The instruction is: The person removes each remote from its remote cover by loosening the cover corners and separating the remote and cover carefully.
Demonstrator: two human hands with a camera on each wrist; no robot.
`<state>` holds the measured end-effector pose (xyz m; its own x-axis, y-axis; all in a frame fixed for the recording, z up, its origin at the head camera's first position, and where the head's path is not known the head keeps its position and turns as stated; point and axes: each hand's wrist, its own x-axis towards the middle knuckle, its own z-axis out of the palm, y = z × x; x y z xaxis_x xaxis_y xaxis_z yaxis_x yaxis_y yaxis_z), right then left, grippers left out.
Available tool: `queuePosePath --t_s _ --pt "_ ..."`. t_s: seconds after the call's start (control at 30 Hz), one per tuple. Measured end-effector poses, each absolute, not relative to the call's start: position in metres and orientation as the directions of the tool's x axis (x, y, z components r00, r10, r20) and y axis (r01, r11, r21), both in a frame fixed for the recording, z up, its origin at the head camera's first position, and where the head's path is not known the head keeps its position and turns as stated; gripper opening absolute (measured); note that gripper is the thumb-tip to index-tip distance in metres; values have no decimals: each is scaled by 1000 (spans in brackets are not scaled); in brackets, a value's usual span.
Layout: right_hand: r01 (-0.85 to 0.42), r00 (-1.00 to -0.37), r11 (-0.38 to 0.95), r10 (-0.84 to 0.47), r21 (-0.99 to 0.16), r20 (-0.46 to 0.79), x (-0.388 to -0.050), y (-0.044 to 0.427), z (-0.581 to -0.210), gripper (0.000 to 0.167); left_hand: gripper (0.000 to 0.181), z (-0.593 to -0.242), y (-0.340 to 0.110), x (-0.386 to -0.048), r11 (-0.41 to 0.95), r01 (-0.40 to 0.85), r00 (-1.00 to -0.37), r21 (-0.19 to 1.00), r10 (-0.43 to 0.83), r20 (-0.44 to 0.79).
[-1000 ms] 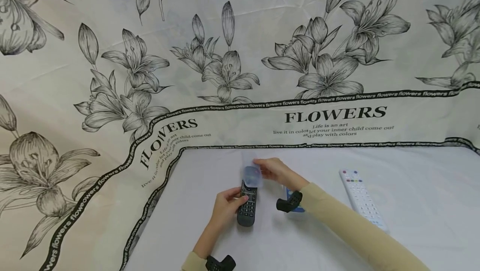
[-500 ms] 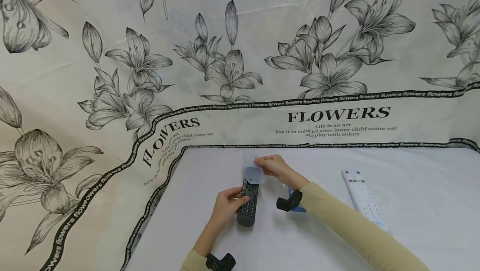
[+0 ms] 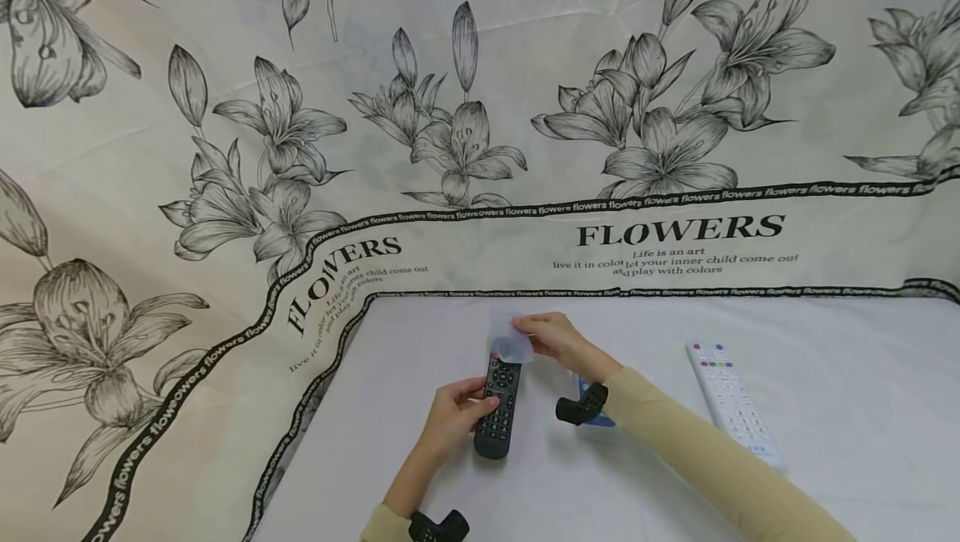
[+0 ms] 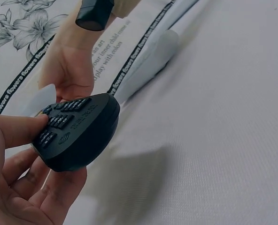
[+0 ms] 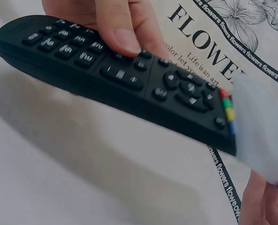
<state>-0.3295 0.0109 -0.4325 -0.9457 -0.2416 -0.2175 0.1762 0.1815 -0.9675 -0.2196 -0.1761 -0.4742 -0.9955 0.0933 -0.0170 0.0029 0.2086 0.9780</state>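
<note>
My left hand (image 3: 452, 417) grips a black remote control (image 3: 495, 429) along its lower half, thumb on the keys and fingers underneath. The remote is held above the table, its far end pointing away. Over that far end sits a translucent bluish plastic sleeve (image 3: 512, 349), which my right hand (image 3: 553, 337) pinches at its far right edge. In the right wrist view, the sleeve (image 5: 258, 126) covers only the remote's tip, beside a row of coloured buttons (image 5: 227, 111). The left wrist view shows the rounded near end of the remote (image 4: 89, 136).
A white remote control (image 3: 727, 400) lies on the white-covered table (image 3: 360, 425) at the right, partly behind the right sleeve. Under the right wrist is a blue item (image 3: 602, 420), mostly hidden. Flower-printed cloth (image 3: 480, 250) hangs behind and at the left.
The plastic sleeve has slid toward the remote's far end, baring more keys and a red button. Both hands keep their hold and have moved only slightly.
</note>
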Motion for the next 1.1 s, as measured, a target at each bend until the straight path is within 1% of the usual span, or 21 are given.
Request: queuePosePath --t_s 0.13,0.37,0.53,0.67,0.9,1.1 --pt "172 -949 181 -234 -968 -212 -330 12 -431 41 43 -475 -176 -221 223 -16 -997 975 74 -34" --pt "146 -955 194 -230 -970 -189 -330 14 -429 44 41 -478 -174 -224 264 -17 -999 964 36 -27" --pt "170 -946 172 -248 -970 -210 -327 13 -428 43 42 -482 -173 -226 272 -22 -1000 962 0 -23" --pt "178 -939 154 -269 -972 -215 -326 13 -426 46 42 -482 -174 -228 292 -21 -999 956 -46 -8" --pt "182 -941 147 -260 -972 -216 -325 14 -427 46 41 -482 -176 -236 317 -69 -991 946 -134 -28" --pt "182 -938 138 -271 -974 -214 -323 20 -431 43 38 -483 -182 -242 394 -110 -981 912 -188 -38"
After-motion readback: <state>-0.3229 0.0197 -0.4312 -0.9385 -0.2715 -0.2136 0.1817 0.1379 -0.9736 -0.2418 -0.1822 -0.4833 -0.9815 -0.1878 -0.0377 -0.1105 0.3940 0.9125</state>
